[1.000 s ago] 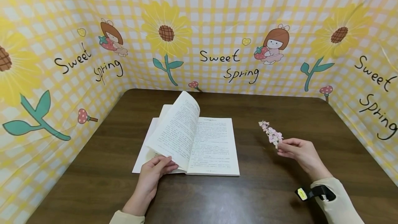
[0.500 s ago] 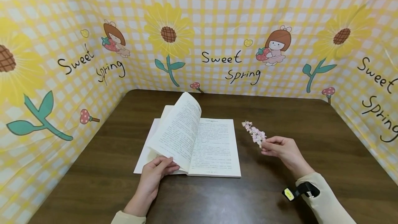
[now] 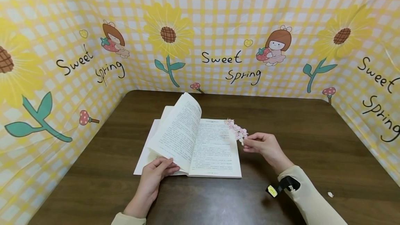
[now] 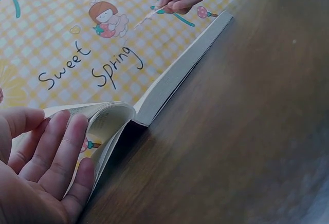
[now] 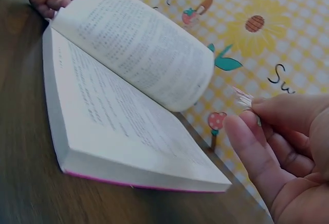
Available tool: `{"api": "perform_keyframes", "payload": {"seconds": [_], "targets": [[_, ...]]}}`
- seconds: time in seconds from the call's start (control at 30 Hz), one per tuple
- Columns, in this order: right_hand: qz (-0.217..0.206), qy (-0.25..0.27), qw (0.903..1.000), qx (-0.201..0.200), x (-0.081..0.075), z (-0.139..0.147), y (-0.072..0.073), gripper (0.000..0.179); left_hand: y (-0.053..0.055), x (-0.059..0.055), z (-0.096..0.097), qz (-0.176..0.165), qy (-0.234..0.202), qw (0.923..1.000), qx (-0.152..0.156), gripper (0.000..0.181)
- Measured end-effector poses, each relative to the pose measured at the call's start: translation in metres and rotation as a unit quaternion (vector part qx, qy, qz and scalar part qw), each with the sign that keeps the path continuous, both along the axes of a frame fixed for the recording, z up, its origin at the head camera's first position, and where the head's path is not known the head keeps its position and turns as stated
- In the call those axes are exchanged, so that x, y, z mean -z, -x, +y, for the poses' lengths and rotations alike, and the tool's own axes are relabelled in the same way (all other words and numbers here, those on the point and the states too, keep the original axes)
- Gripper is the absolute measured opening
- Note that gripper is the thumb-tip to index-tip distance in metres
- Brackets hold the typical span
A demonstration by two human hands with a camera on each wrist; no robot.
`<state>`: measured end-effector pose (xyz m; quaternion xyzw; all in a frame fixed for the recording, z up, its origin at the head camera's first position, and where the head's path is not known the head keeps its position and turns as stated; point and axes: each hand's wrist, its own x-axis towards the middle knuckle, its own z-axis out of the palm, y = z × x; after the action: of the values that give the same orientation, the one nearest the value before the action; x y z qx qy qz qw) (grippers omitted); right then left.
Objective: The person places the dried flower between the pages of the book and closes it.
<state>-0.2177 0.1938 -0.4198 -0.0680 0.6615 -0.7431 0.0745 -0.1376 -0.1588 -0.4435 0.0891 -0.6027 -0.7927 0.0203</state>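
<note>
An open book (image 3: 215, 155) lies on the dark wooden table, its left-hand pages lifted and curving upward. At the near bottom corner, my left hand (image 3: 153, 180) pinches those lifted pages between thumb and fingers; in the left wrist view the page bundle (image 4: 110, 112) arches away from the spine. My right hand (image 3: 267, 148) holds a sprig of pale pink flowers (image 3: 238, 132) by its lower end, thumb against fingertips. The sprig hangs over the right edge of the right page, its tip pointing up and left. From the right wrist the sprig (image 5: 243, 99) appears nearly edge-on.
A small white petal-like bit (image 3: 330, 194) lies on the table (image 3: 281, 114) at the right. Yellow checked cloth (image 3: 218, 27) with printed flowers surrounds the back and sides. A black strap with a yellow tag (image 3: 272, 191) hangs off my right wrist.
My right hand has moved left with the flower sprig, from over bare table to the book's right edge. The left hand and lifted pages stay put. The white bit has come into sight.
</note>
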Motion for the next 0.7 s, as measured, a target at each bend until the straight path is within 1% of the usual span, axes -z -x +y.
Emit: {"api": "perform_keyframes", "payload": {"seconds": [0.33, 0.6, 0.7], "targets": [[-0.020, 0.007, 0.9995, -0.025, 0.007, -0.033, 0.008, 0.008, 0.000, 0.000, 0.001, -0.006, -0.003, 1.0000, -0.003, 0.015], [-0.045, 0.020, 0.9977, -0.046, 0.012, -0.055, 0.011, 0.009, 0.000, 0.000, 0.001, -0.005, -0.001, 1.0000, -0.003, 0.015], [-0.060, 0.020, 0.9969, -0.046, 0.013, -0.060, 0.012, 0.008, 0.001, 0.000, 0.000, -0.004, 0.002, 1.0000, -0.002, 0.014]]}}
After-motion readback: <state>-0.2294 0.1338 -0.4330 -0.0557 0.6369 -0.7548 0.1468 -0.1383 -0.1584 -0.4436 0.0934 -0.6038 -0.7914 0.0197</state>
